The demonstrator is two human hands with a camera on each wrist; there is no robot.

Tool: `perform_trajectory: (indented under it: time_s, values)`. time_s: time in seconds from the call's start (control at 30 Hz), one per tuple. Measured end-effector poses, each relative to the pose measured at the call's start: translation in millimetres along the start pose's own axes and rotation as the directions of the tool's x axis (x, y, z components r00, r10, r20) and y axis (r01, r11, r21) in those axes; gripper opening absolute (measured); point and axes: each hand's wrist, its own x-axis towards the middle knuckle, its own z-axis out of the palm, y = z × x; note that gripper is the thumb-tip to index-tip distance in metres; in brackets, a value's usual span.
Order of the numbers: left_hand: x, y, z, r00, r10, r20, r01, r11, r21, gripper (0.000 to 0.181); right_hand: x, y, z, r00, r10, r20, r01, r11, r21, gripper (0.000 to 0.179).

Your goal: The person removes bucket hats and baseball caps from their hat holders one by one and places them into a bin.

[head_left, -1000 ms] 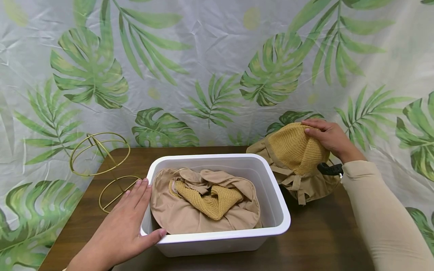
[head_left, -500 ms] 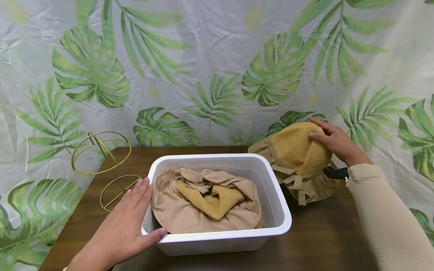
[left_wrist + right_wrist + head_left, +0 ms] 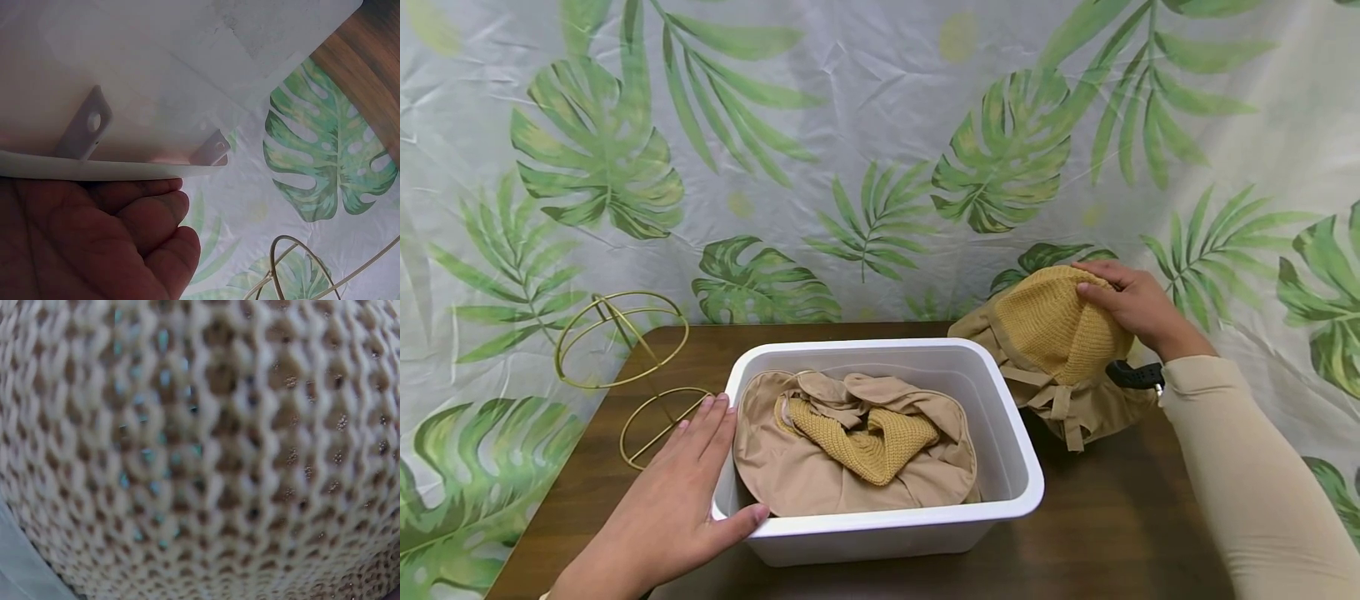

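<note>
A sun hat [image 3: 1045, 321] with a yellow knitted crown and a tan cloth brim with straps is at the right, beside the white bin [image 3: 887, 518]. My right hand [image 3: 1142, 307] grips the top of its crown, thumb on the near side. Close-up knit mesh [image 3: 206, 450] fills the right wrist view, hiding the hand. Inside the bin lies another tan cloth hat [image 3: 805, 483] with yellow knit showing, folded inward. My left hand [image 3: 658, 500] rests on the bin's left rim with straight fingers. In the left wrist view, the palm [image 3: 75, 237] lies against the rim's edge.
A gold wire stand [image 3: 613, 386] with round hoops stands on the left, just beyond my left hand. The dark wooden table [image 3: 1120, 508] carries everything. A leaf-printed sheet [image 3: 880, 108] hangs close behind the table's back edge.
The right hand and the hat shift slightly right, then back left. The left hand stays on the bin's rim, and the hat in the bin lies as before.
</note>
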Motion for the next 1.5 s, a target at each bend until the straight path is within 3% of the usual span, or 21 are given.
perform_trajectory:
  time_s: [0.1,0.5,0.9,1.1,1.5]
  values:
    - [-0.4,0.2,-0.2,1.0,-0.007,0.009,0.007,1.0,-0.002,0.099,-1.3,-3.5,-1.3,1.0,-0.007,-0.03,0.007,1.0,0.004,0.05]
    - [-1.0,0.3,-0.1,1.0,-0.01,0.012,0.01,1.0,0.001,0.098,-5.7,-21.2,-13.4,1.0,-0.002,-0.031,0.001,0.999,-0.039,0.051]
    - [-0.9,0.9,-0.2,1.0,-0.018,0.025,0.018,1.0,-0.003,0.098,-5.7,-25.4,-25.2,0.998,0.054,-0.037,-0.056,0.996,-0.069,0.055]
    - [-0.7,1.4,-1.7,0.998,-0.033,0.044,0.033,0.999,-0.002,0.099,-3.8,-25.1,-29.6,0.998,0.026,-0.062,-0.029,0.998,-0.056,0.053]
    - [-0.8,1.6,-2.4,0.999,-0.017,0.035,0.017,1.0,0.0,0.099,-4.4,-34.9,-44.4,0.998,0.058,-0.01,-0.059,0.99,-0.128,0.054]
